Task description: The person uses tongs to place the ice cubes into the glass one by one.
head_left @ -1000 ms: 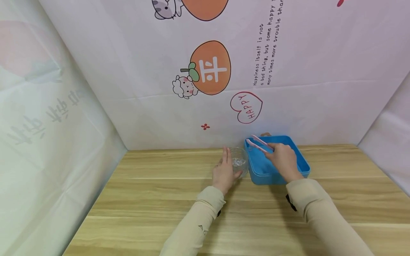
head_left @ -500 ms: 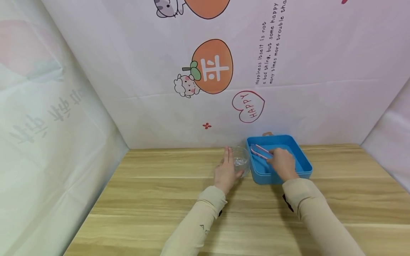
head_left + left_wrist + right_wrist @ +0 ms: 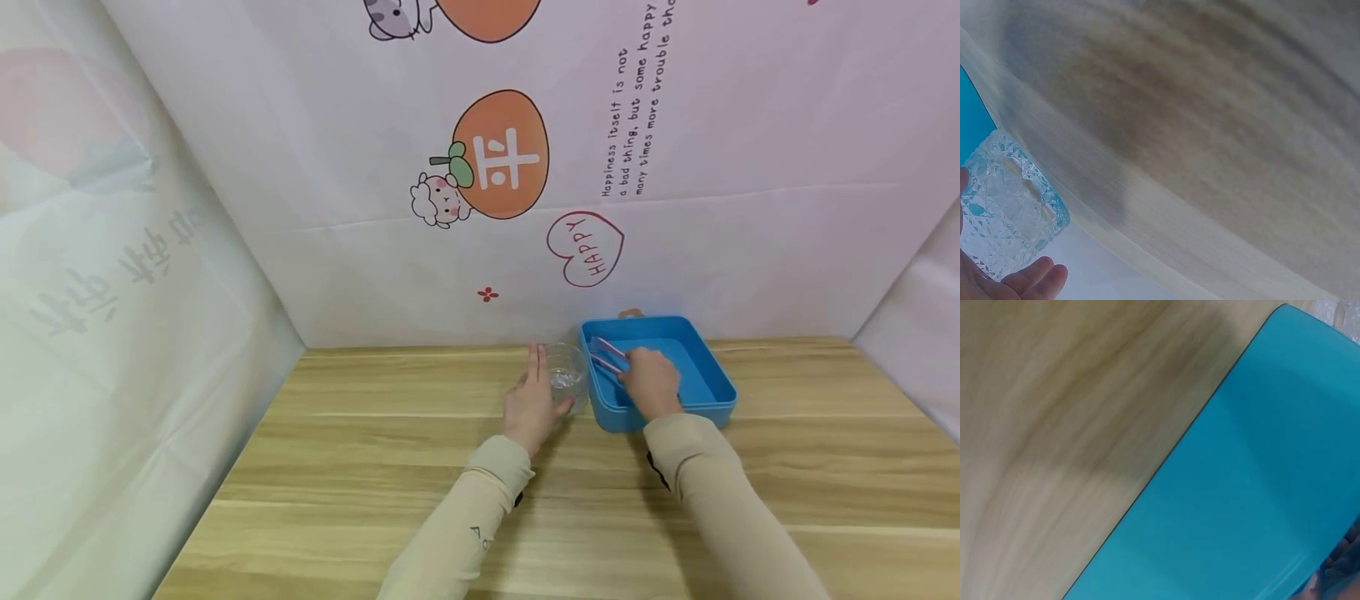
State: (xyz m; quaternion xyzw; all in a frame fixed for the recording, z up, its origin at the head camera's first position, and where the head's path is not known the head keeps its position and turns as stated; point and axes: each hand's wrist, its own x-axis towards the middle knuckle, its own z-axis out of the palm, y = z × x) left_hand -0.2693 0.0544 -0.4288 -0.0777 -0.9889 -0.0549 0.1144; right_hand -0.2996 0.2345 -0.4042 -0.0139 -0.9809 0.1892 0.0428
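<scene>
A clear cut-glass cup (image 3: 568, 375) stands on the table against the left side of a blue box (image 3: 622, 419). My left hand (image 3: 529, 408) holds the cup from its left, thumb at the near side and fingers along the far side. The left wrist view shows the cup's patterned wall (image 3: 1013, 200) between thumb and fingertips (image 3: 1049, 282). My right hand (image 3: 651, 382) grips pink tongs (image 3: 612, 348) over the box, their tips down inside its far left corner. In the right wrist view the box's outer wall (image 3: 1222, 487) hides most of the hand.
The wood-grain table (image 3: 360, 467) ends at a white printed sheet (image 3: 390, 275) just behind the box. Another pale sheet (image 3: 150, 350) hangs along the left side. A small brown shape (image 3: 631, 313) shows behind the box's back rim.
The tongs have come down from above the box's left rim, so their tips are inside it. My right hand has shifted lower and left. The left hand stays at the cup.
</scene>
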